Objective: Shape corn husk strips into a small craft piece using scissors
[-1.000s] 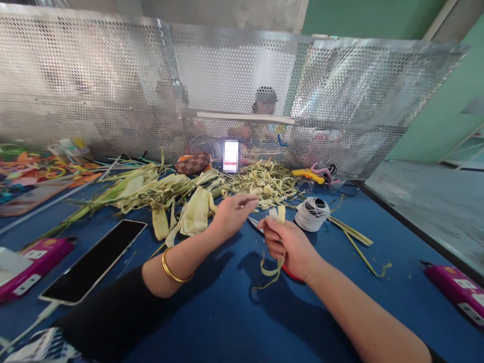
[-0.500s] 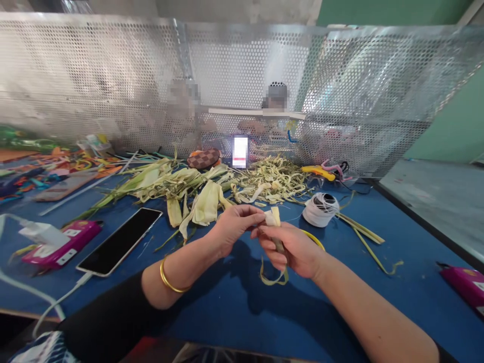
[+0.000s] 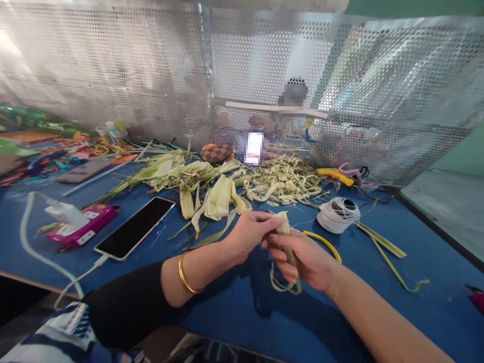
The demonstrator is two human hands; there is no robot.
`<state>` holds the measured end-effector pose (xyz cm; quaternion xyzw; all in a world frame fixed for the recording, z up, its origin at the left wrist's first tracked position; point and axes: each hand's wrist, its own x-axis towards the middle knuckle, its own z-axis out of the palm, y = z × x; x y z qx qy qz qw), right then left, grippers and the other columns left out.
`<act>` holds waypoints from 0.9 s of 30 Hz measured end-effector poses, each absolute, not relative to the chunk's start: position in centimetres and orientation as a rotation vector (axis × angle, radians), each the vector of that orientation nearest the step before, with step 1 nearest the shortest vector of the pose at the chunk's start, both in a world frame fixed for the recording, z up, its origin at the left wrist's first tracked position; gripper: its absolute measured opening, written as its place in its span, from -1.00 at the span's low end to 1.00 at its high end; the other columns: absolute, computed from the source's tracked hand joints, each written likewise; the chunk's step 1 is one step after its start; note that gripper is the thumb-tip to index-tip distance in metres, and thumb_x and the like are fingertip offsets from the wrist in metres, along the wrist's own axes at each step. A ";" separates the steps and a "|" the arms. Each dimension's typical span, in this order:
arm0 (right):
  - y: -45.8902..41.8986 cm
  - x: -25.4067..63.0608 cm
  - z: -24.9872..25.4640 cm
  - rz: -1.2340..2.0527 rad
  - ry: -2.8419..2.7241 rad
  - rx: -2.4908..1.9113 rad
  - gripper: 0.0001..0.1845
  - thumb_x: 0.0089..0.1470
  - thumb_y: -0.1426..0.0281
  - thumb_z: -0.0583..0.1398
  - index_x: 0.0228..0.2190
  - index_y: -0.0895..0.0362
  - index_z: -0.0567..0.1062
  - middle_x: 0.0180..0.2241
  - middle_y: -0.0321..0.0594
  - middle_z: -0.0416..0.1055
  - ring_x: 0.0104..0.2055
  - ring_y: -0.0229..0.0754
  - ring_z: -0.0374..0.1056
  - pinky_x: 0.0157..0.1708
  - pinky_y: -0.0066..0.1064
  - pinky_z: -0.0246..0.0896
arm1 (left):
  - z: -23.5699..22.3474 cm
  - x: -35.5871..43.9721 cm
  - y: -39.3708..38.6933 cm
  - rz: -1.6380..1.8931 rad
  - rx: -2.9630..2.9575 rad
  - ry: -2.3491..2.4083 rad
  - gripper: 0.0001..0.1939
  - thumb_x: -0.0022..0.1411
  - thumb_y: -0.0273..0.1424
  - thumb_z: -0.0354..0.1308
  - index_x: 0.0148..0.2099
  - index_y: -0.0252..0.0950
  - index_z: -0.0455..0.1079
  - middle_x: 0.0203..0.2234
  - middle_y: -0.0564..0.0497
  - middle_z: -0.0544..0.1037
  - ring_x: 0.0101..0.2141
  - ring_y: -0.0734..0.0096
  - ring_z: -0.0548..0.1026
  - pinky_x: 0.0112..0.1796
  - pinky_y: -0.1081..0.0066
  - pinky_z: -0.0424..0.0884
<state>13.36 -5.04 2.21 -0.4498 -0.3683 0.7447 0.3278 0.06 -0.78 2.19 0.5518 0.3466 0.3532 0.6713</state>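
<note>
My right hand (image 3: 302, 257) is closed around a folded pale-green leaf strip (image 3: 284, 226), whose loose tail curls down below the fist. My left hand (image 3: 247, 233) pinches the top of the same strip from the left; a gold bangle sits on that wrist. Both hands hover over the blue table (image 3: 234, 312). A thin white thread runs from the strip toward a spool of white thread (image 3: 338, 214) to the right. A yellow loop (image 3: 325, 243) lies just behind my right hand.
A heap of leaf strips and trimmings (image 3: 227, 184) lies ahead. A black phone (image 3: 135, 227) on a cable, a pink box (image 3: 81, 229) with a white charger, a checkered pouch (image 3: 216, 152) and a yellow tool (image 3: 336, 174) lie around. People sit behind the perforated metal screen (image 3: 151, 75).
My left hand came back from the leaf pile and closed on the top of the strip held by my right hand. The view shifted left.
</note>
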 end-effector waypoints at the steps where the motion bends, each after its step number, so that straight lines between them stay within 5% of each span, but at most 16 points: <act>1: -5.1 13.3 2.2 1.963 -0.961 -1.172 -0.79 0.10 0.29 0.08 -0.41 0.17 0.40 -0.70 -0.50 0.12 -0.82 -0.48 -0.12 -0.83 -0.58 -0.02 | 2.2 0.0 -0.8 0.779 1.225 0.771 -0.70 0.02 -0.19 0.24 -0.50 -0.35 0.42 -0.74 0.16 0.30 -0.73 0.70 0.14 -0.65 0.53 0.01; 6: -5.6 13.2 2.1 1.972 -0.986 -1.211 -0.83 0.02 0.29 0.16 -0.40 0.16 0.40 -0.69 -0.52 0.10 -0.80 -0.49 -0.17 -0.83 -0.58 -0.05 | 2.1 0.2 -0.9 0.776 1.138 0.789 -0.77 0.07 -0.27 0.20 -0.46 -0.35 0.47 -0.71 0.12 0.37 -0.75 0.70 0.14 -0.68 0.55 0.03; 9: -5.5 13.0 1.8 1.873 -1.046 -1.308 -0.76 -0.05 0.24 0.21 -0.38 0.15 0.40 -0.67 -0.52 0.07 -0.78 -0.48 -0.14 -0.80 -0.56 -0.08 | 1.9 0.1 0.0 0.956 1.043 0.836 -0.84 0.07 -0.34 0.20 -0.45 -0.34 0.49 -0.55 0.01 0.51 -0.61 0.61 0.34 -0.53 0.53 0.26; 12: -5.2 13.0 1.3 1.552 -1.177 -1.395 -0.61 -0.03 0.06 0.18 -0.36 0.14 0.39 -0.67 -0.53 -0.01 -0.74 -0.46 -0.17 -0.76 -0.55 -0.20 | 2.2 -0.8 2.1 1.122 1.042 0.987 -0.86 0.07 -0.35 0.20 -0.44 -0.32 0.50 -0.48 -0.01 0.54 -0.50 0.56 0.41 -0.41 0.50 0.33; 15: -4.9 13.6 1.1 1.138 -1.402 -1.468 -0.54 0.05 -0.03 0.06 -0.35 0.12 0.38 -0.65 -0.49 -0.04 -0.69 -0.39 -0.11 -0.69 -0.50 -0.21 | 3.3 -2.7 4.6 0.899 1.217 1.031 -0.78 0.12 -0.28 0.16 -0.42 -0.34 0.48 -0.44 -0.07 0.55 -0.47 0.49 0.46 -0.43 0.48 0.32; 21: -5.2 14.1 2.2 0.372 -2.169 -1.879 -0.73 0.19 0.26 -0.05 -0.48 0.09 0.27 -0.64 -0.31 0.18 -0.58 -0.22 0.14 -0.56 -0.38 -0.22 | 5.5 -7.4 7.6 0.736 2.141 1.802 -0.75 0.05 -0.23 0.19 -0.52 -0.29 0.44 -0.47 -0.12 0.53 -0.36 0.25 0.46 -0.39 0.39 0.24; 27: -6.0 13.8 2.4 0.475 -2.636 -1.810 -0.76 0.19 0.31 0.01 -0.49 0.11 0.32 -0.59 -0.22 0.33 -0.55 -0.20 0.25 -0.56 -0.37 -0.30 | 4.8 -7.9 8.0 0.281 2.272 1.973 -0.66 -0.14 -0.10 0.29 -0.60 -0.28 0.42 -0.60 -0.17 0.48 -0.38 0.09 0.46 -0.42 0.36 0.21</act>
